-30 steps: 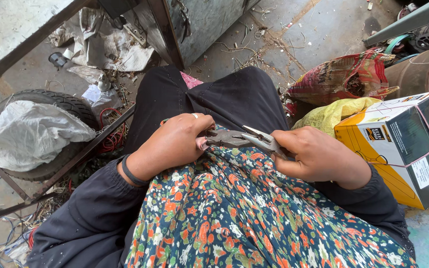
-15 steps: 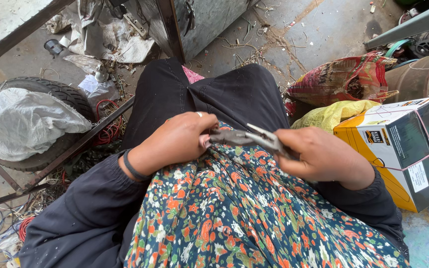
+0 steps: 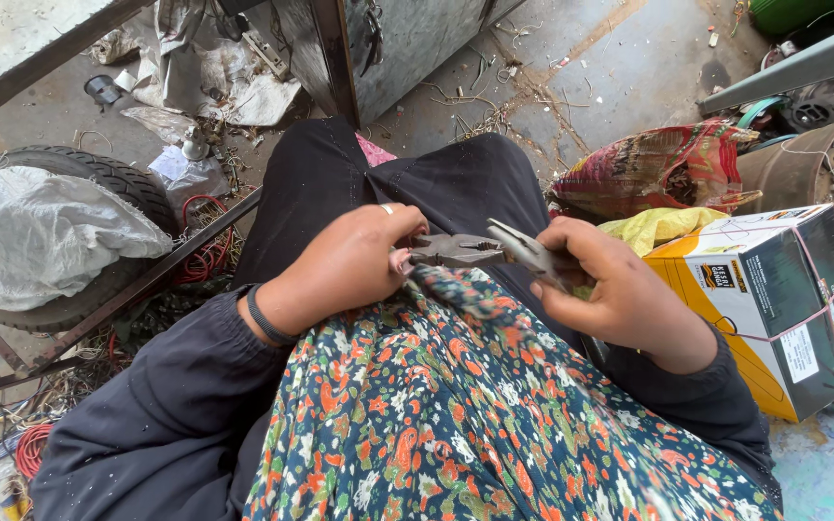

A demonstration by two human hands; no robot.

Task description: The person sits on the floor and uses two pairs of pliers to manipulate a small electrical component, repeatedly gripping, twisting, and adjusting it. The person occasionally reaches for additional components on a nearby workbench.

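Note:
I sit with a flowered cloth over my lap. My right hand (image 3: 620, 294) grips the handles of metal pliers (image 3: 494, 249), whose jaws point left. My left hand (image 3: 345, 265), with a ring and a black wristband, is closed at the pliers' jaw end, pinching something too small to make out. Both hands meet above my black-clad knees.
A yellow and black cardboard box (image 3: 774, 299) tied with string stands at my right, behind it a red printed sack (image 3: 658, 169). A tyre (image 3: 113, 183) with a white plastic sheet (image 3: 36, 232) lies at left by a metal frame (image 3: 147, 280). Wire scraps litter the concrete floor.
The hands and pliers stay together with little movement; the view has shifted slightly, and the pliers' handles look a bit more spread in my right hand.

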